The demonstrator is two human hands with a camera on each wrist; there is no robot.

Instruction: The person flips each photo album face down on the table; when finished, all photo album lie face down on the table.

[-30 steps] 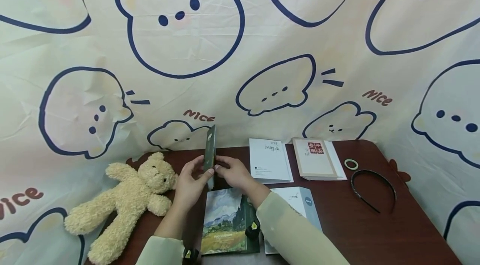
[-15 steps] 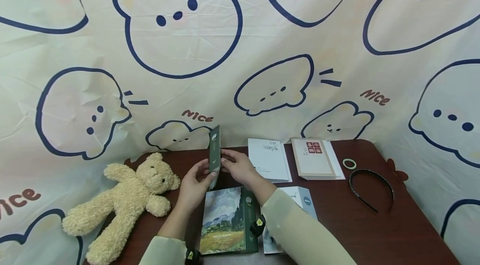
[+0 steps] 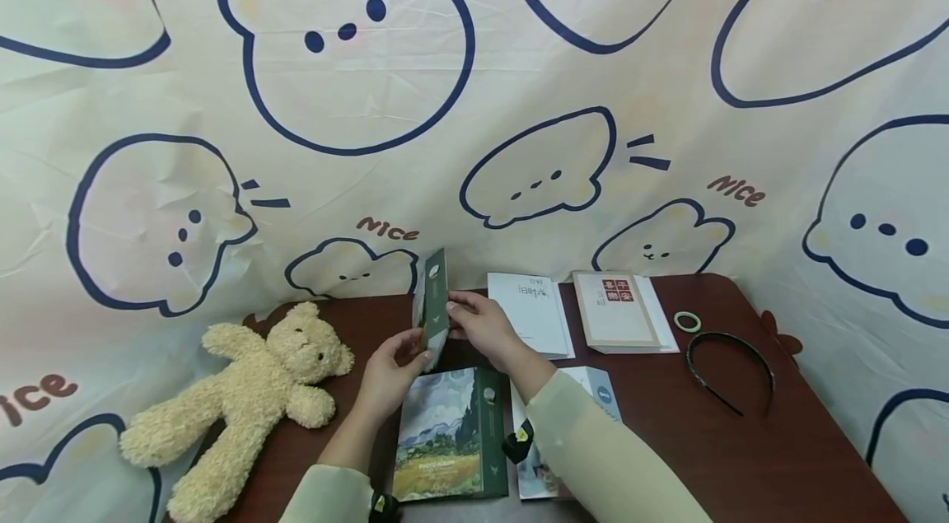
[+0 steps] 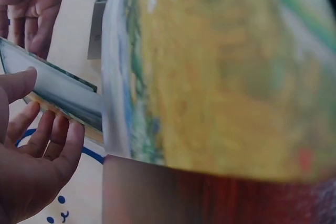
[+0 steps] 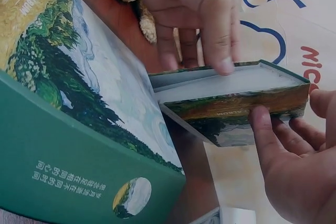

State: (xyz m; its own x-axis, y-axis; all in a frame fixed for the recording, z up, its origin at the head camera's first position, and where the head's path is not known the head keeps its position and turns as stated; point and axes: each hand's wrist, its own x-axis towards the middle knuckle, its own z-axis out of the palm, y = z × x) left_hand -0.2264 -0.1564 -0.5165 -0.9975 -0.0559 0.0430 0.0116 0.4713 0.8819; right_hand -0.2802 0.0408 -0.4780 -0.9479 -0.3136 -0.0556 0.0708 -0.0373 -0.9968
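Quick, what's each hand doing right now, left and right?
Left hand: holding the upright green-spined album, thumb and fingers on it.
Right hand: holding that same album from the other side.

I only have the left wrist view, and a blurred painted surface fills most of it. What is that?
Observer: The head view shows a whole album lying on the table, its cover lettered PHOTO ALBUM.

Operator: My view hides how the right hand meets the held one. Where is it touching?

Observer: In the right wrist view, one of the right hand's fingers lies against the held album's painted cover.

Operator: Anything off to the person's left that I should steer clear of?

Observer: Yes, the head view shows a teddy bear lying there, one arm close to the left forearm.
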